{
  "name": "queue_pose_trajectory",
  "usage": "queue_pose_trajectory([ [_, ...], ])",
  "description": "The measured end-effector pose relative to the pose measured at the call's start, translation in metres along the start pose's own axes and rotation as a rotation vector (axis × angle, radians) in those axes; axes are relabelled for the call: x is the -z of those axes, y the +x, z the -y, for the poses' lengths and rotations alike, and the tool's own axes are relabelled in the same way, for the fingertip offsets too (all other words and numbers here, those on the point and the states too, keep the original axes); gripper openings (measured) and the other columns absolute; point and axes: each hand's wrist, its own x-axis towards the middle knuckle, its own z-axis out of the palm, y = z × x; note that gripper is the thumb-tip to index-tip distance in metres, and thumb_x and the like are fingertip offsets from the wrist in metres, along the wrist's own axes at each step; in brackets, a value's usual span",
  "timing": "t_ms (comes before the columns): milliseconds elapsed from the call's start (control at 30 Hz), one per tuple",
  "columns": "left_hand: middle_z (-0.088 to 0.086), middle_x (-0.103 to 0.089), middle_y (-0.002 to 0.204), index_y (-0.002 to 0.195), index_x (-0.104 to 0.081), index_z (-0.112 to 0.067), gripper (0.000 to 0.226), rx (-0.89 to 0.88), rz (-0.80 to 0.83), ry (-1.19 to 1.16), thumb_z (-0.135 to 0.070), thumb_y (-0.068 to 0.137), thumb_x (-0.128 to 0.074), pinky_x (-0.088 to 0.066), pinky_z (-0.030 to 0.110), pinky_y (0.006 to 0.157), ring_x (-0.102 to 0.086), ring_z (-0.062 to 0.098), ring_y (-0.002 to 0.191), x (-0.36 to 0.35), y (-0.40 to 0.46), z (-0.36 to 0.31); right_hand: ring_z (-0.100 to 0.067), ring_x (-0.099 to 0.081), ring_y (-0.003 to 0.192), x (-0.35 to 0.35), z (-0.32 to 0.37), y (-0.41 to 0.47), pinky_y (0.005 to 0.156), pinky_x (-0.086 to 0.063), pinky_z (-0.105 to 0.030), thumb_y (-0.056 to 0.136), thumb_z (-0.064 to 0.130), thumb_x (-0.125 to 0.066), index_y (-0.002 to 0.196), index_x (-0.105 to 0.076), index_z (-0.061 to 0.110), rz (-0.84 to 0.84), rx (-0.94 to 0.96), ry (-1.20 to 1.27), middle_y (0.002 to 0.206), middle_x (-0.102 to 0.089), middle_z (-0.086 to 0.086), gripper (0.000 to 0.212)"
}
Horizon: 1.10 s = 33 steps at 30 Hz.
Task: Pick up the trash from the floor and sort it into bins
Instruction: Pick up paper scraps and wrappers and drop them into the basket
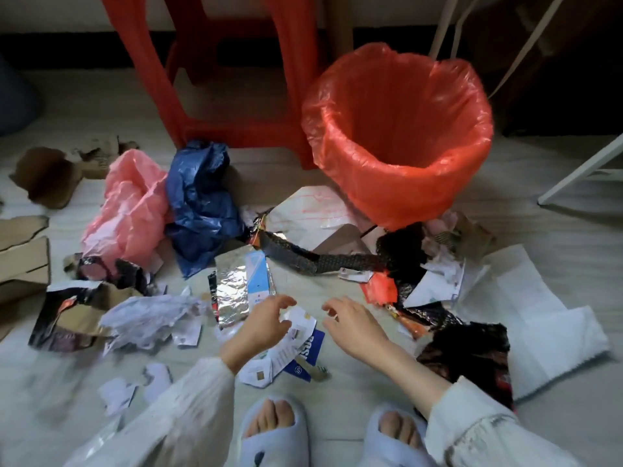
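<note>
Trash lies scattered over the pale floor. My left hand (264, 323) hovers with fingers spread just above white and blue torn paper scraps (298, 345). My right hand (354, 323) is open too, a little to the right, holding nothing. A silver foil wrapper (236, 286) lies just beyond my left hand. Farther back are a pink plastic bag (129, 203) and a blue plastic bag (202, 203). A bin lined with a red bag (397, 183) stands at the back right, its inside showing no trash.
A red plastic stool (215, 62) stands behind the bags. Torn cardboard (23, 257) lies at the left, white paper sheets (539, 318) and dark wrappers (472, 352) at the right. A white frame leg (580, 170) crosses the far right. My slippered feet (276, 429) are at the bottom.
</note>
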Motion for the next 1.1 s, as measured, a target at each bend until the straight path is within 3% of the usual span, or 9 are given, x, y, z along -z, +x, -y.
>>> queue_pose_trajectory([
  [133,0.009,-0.027,0.149,0.142,-0.031,-0.016,0.066,-0.056,0.055,0.227,-0.005,0.082,-0.057,-0.032,0.035,0.107,-0.032,0.029,0.132,-0.047,-0.001,0.049,-0.024,-0.039,0.126,-0.049,-0.013,0.009,0.1,-0.036,-0.034,0.089,0.031,-0.051,0.131,-0.047,0.017,0.17,0.09,-0.269,0.133,-0.045,-0.003,0.044],
  [267,0.012,-0.059,0.126,0.121,-0.046,-0.019,0.09,-0.239,-0.013,0.491,-0.018,0.041,-0.085,-0.056,0.037,0.064,-0.063,0.037,0.098,-0.071,0.004,0.075,-0.022,-0.028,0.137,-0.078,-0.024,0.01,0.105,-0.029,-0.036,0.079,0.047,-0.062,0.139,-0.037,0.014,0.195,0.185,-0.447,0.148,-0.032,-0.003,0.073],
  [433,0.006,-0.059,0.126,0.124,-0.048,-0.025,0.094,-0.297,-0.089,0.572,-0.027,0.039,-0.087,-0.053,0.035,0.067,-0.061,0.036,0.094,-0.069,0.012,0.089,-0.021,-0.064,0.108,-0.094,-0.03,0.016,0.082,-0.054,-0.036,0.033,0.067,-0.079,0.111,-0.068,0.011,0.137,0.177,-0.518,0.122,-0.064,-0.003,0.097],
  [567,0.007,-0.061,0.121,0.121,-0.048,-0.026,0.097,-0.222,-0.155,0.523,-0.033,0.034,-0.09,-0.052,0.036,0.069,-0.053,0.034,0.098,-0.065,0.011,0.095,-0.021,-0.061,0.113,-0.105,-0.032,0.02,0.089,-0.051,-0.042,0.038,0.06,-0.084,0.114,-0.068,0.013,0.113,0.252,-0.575,0.126,-0.062,-0.005,0.091],
  [700,0.01,-0.062,0.106,0.113,-0.048,-0.019,0.082,-0.182,-0.268,0.454,-0.017,0.041,-0.088,-0.051,0.035,0.063,-0.038,0.025,0.094,-0.066,0.006,0.099,-0.024,-0.065,0.104,-0.103,-0.027,0.021,0.085,-0.053,-0.037,0.036,0.043,-0.089,0.112,-0.068,0.013,0.051,0.239,-0.546,0.117,-0.066,-0.008,0.085],
  [833,0.014,-0.06,0.1,0.11,-0.046,-0.013,0.082,-0.181,-0.276,0.419,0.0,0.038,-0.083,-0.051,0.035,0.058,-0.051,0.028,0.089,-0.072,0.003,0.094,-0.032,-0.046,0.116,-0.1,-0.019,0.026,0.092,-0.042,-0.04,0.071,0.009,-0.072,0.143,-0.031,0.011,0.061,0.234,-0.404,0.131,-0.045,-0.01,0.082],
  [900,0.017,-0.058,0.102,0.115,-0.045,-0.01,0.076,-0.173,-0.266,0.359,0.004,0.048,-0.08,-0.052,0.038,0.062,-0.057,0.033,0.086,-0.075,0.002,0.092,-0.03,-0.039,0.119,-0.099,-0.02,0.03,0.094,-0.036,-0.038,0.077,0.01,-0.065,0.142,-0.024,0.015,0.056,0.16,-0.397,0.131,-0.039,-0.007,0.077],
  [1000,0.018,-0.058,0.099,0.121,-0.044,-0.008,0.071,-0.158,-0.261,0.343,-0.005,0.06,-0.08,-0.052,0.04,0.065,-0.056,0.034,0.084,-0.078,0.005,0.092,-0.027,-0.039,0.12,-0.093,-0.029,0.034,0.096,-0.033,-0.035,0.08,0.019,-0.066,0.13,-0.035,0.015,0.067,0.057,-0.337,0.128,-0.041,-0.006,0.059],
  [1100,0.014,-0.058,0.086,0.12,-0.051,-0.006,0.081,-0.108,-0.272,0.414,-0.023,0.049,-0.087,-0.047,0.038,0.058,-0.055,0.032,0.073,-0.078,0.013,0.088,-0.025,-0.043,0.118,-0.085,-0.041,0.035,0.097,-0.033,-0.034,0.08,0.026,-0.068,0.121,-0.042,0.013,0.08,-0.051,-0.251,0.125,-0.046,-0.006,0.05],
])
